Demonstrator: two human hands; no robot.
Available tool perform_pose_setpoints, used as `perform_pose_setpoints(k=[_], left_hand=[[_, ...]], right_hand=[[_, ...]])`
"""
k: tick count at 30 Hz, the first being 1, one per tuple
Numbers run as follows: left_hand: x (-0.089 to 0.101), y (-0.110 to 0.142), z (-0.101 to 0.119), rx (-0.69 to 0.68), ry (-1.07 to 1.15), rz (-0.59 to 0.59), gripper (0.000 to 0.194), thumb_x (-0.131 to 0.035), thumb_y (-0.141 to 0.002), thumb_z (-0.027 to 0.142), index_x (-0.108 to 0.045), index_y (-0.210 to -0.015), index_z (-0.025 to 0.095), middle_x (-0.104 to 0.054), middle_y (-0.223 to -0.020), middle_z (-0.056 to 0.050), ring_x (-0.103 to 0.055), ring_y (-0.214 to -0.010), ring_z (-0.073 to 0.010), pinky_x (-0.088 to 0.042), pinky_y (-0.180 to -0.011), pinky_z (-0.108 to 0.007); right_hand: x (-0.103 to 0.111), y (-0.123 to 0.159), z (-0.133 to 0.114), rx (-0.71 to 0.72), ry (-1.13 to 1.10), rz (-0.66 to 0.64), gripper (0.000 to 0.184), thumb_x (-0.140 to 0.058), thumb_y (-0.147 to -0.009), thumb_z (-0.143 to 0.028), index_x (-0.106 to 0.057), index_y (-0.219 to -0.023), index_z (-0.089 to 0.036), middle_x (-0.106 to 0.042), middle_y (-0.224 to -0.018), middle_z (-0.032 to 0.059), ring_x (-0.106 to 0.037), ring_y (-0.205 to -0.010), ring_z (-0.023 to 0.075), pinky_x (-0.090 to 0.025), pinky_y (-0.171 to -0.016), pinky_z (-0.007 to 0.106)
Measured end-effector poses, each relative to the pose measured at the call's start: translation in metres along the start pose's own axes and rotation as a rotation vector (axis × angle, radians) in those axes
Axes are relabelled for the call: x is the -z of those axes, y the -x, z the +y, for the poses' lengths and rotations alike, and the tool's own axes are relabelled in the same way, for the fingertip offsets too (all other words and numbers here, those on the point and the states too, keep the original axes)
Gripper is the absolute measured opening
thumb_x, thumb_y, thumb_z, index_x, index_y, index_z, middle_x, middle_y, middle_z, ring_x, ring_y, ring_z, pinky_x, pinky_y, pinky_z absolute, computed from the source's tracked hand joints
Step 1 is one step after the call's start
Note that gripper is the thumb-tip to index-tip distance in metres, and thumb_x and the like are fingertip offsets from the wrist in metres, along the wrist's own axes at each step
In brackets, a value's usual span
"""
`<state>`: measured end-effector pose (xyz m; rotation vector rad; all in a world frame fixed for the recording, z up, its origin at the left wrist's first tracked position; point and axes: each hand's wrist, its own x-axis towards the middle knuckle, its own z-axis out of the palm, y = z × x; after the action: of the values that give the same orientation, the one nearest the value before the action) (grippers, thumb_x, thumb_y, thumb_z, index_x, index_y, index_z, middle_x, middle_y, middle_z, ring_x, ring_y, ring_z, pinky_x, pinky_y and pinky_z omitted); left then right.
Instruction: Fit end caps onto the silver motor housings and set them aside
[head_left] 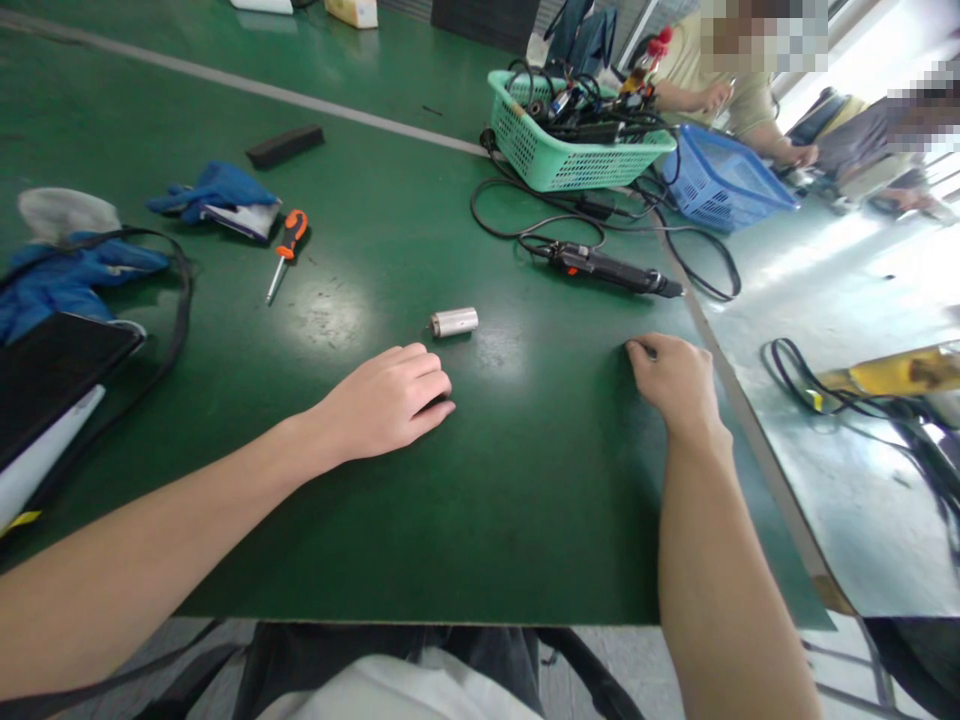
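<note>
My left hand (390,400) rests on the green table (390,540), fingers curled together and pressed down; something dark may lie under the fingertips, but I cannot make it out. My right hand (675,380) lies further right near the table's edge, fingers curled, with a small dark object pinched at the fingertips. A small silver cylinder (454,322) lies on its side just beyond my left hand, untouched.
An electric screwdriver (611,268) with a black cable lies beyond. A green basket (577,160) of tools and a blue basket (724,180) stand at the back right near two seated people. An orange-handled screwdriver (285,250), blue cloths (214,190) and a black case (52,370) lie left.
</note>
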<state>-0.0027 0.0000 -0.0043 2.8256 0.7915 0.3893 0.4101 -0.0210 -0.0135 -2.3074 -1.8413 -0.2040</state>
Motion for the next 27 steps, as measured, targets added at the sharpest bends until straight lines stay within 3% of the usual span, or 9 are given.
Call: perform_pose_setpoints(k=[4, 8, 10, 12, 15, 20, 23, 27], left_hand=[[0.001, 0.001, 0.000, 0.006, -0.002, 0.061, 0.024, -0.053, -0.104, 0.031, -0.071, -0.100, 0.015, -0.067, -0.098, -0.009, -0.060, -0.095, -0.0237, -0.052, -0.088, -0.040], [0.008, 0.000, -0.008, 0.071, -0.054, 0.258, 0.032, -0.056, -0.100, 0.028, -0.065, -0.126, 0.013, -0.060, -0.142, -0.018, -0.056, -0.130, -0.0331, -0.047, -0.112, -0.052], [0.011, -0.001, -0.015, 0.118, -0.060, 0.238, 0.046, -0.057, -0.100, 0.029, -0.055, -0.143, 0.013, -0.042, -0.163, -0.020, -0.040, -0.150, -0.0367, -0.038, -0.121, -0.058], [0.010, -0.002, -0.023, 0.147, -0.030, 0.156, 0.058, -0.058, -0.101, 0.034, -0.045, -0.154, 0.016, -0.032, -0.170, -0.018, -0.031, -0.157, -0.0368, -0.037, -0.123, -0.059], [0.007, -0.002, -0.029, 0.137, 0.027, 0.050, 0.061, -0.054, -0.103, 0.039, -0.040, -0.159, 0.017, -0.034, -0.170, -0.016, -0.037, -0.155, -0.0329, -0.038, -0.124, -0.057], [0.007, -0.002, -0.023, 0.076, 0.043, 0.093, 0.040, -0.053, -0.103, 0.035, -0.065, -0.135, 0.013, -0.048, -0.162, -0.016, -0.046, -0.149, -0.0319, -0.041, -0.123, -0.056], [0.009, -0.002, -0.016, -0.021, 0.051, 0.161, 0.028, -0.055, -0.102, 0.029, -0.073, -0.117, 0.014, -0.062, -0.148, -0.014, -0.053, -0.141, -0.0302, -0.045, -0.121, -0.052], [0.009, -0.001, -0.005, -0.167, 0.072, 0.211, 0.022, -0.055, -0.100, 0.018, -0.074, -0.111, 0.017, -0.075, -0.124, -0.008, -0.060, -0.131, -0.0249, -0.050, -0.116, -0.045]], right_hand=[[-0.002, 0.001, -0.003, -0.042, -0.039, 0.036, 0.042, -0.049, -0.097, -0.035, -0.076, -0.126, -0.020, -0.079, -0.114, 0.0148, -0.073, -0.106, 0.0340, -0.052, -0.093, 0.045], [-0.002, 0.001, -0.005, -0.056, -0.065, 0.038, 0.044, -0.052, -0.097, -0.034, -0.074, -0.130, -0.016, -0.079, -0.116, 0.0170, -0.073, -0.108, 0.0352, -0.052, -0.098, 0.048], [-0.002, 0.000, -0.006, -0.039, -0.078, 0.025, 0.045, -0.054, -0.096, -0.036, -0.073, -0.130, -0.013, -0.078, -0.115, 0.0188, -0.073, -0.109, 0.0358, -0.052, -0.100, 0.050], [-0.001, -0.001, -0.008, -0.023, -0.086, 0.027, 0.046, -0.055, -0.096, -0.037, -0.073, -0.129, -0.011, -0.077, -0.116, 0.0205, -0.072, -0.110, 0.0364, -0.051, -0.101, 0.051], [0.002, 0.000, -0.014, 0.000, -0.101, 0.089, 0.046, -0.054, -0.095, -0.038, -0.072, -0.127, -0.011, -0.076, -0.119, 0.0213, -0.069, -0.113, 0.0367, -0.049, -0.103, 0.053], [0.011, 0.009, -0.058, 0.120, -0.209, 0.234, 0.037, -0.052, -0.097, -0.029, -0.072, -0.124, -0.013, -0.074, -0.122, 0.0200, -0.064, -0.121, 0.0356, -0.047, -0.108, 0.054], [0.017, 0.023, -0.106, 0.352, -0.356, 0.205, 0.039, -0.050, -0.097, -0.021, -0.068, -0.131, -0.014, -0.070, -0.132, 0.0185, -0.062, -0.128, 0.0326, -0.048, -0.113, 0.052], [0.019, 0.042, -0.154, 0.648, -0.487, 0.093, 0.056, -0.049, -0.091, -0.011, -0.054, -0.147, -0.015, -0.054, -0.153, 0.0182, -0.049, -0.144, 0.0318, -0.044, -0.119, 0.055]])
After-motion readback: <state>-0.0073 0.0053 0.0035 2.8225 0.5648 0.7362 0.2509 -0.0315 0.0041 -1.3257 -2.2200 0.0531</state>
